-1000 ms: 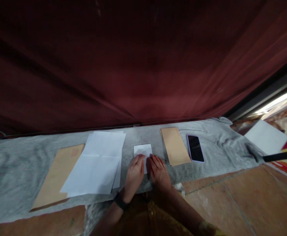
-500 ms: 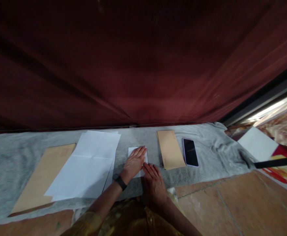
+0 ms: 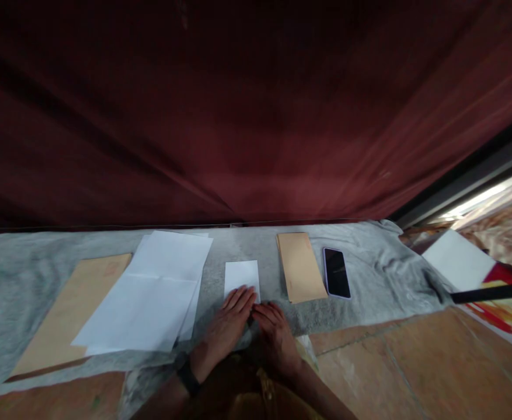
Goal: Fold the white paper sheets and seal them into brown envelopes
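Observation:
A small folded white paper (image 3: 241, 274) lies on a grey cloth (image 3: 28, 274) in front of me. My left hand (image 3: 229, 321) lies flat with fingers stretched out over the paper's near edge; it wears a dark wristband. My right hand (image 3: 272, 332) rests flat beside it, fingertips at the paper's near right corner. Neither hand holds anything.
White sheets (image 3: 150, 291) overlap a brown envelope (image 3: 69, 312) at the left. Another brown envelope (image 3: 300, 266) and a black phone (image 3: 335, 272) lie at the right. A dark red curtain (image 3: 238, 116) hangs behind. Tiled floor (image 3: 413, 373) and a white sheet (image 3: 457, 258) are at the right.
My left hand slid back toward me off the top of the folded paper, uncovering most of it. My right hand stayed near the paper's near edge.

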`<move>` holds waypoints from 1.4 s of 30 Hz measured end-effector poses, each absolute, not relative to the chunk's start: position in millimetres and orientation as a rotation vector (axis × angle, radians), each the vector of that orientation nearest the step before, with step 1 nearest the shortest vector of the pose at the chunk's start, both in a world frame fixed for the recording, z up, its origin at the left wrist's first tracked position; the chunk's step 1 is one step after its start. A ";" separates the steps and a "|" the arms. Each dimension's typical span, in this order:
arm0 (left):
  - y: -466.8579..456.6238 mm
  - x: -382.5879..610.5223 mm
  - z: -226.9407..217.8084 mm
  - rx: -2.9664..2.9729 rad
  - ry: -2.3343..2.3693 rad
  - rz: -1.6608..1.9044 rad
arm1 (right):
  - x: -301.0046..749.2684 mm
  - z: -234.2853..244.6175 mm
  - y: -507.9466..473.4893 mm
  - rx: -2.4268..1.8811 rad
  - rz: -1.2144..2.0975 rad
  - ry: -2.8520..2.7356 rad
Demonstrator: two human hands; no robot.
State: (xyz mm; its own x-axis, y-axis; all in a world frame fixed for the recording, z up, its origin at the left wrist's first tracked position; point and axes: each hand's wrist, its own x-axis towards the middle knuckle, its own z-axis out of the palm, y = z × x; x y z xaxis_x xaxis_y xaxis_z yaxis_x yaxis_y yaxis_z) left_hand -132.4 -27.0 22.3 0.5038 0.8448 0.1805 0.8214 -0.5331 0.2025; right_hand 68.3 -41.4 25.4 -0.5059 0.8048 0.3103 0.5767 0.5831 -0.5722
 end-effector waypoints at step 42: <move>-56.6 -121.7 33.1 2.735 1.557 0.516 | 34.6 17.2 36.4 -1.432 0.227 -2.312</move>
State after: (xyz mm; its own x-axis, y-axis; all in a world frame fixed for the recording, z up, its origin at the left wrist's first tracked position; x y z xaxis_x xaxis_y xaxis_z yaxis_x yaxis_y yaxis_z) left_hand -121.7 -56.6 33.1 0.4712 0.8292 0.3006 0.8445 -0.5225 0.1174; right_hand 34.6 36.4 17.2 -0.3884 0.8853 0.2556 0.8186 0.4589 -0.3455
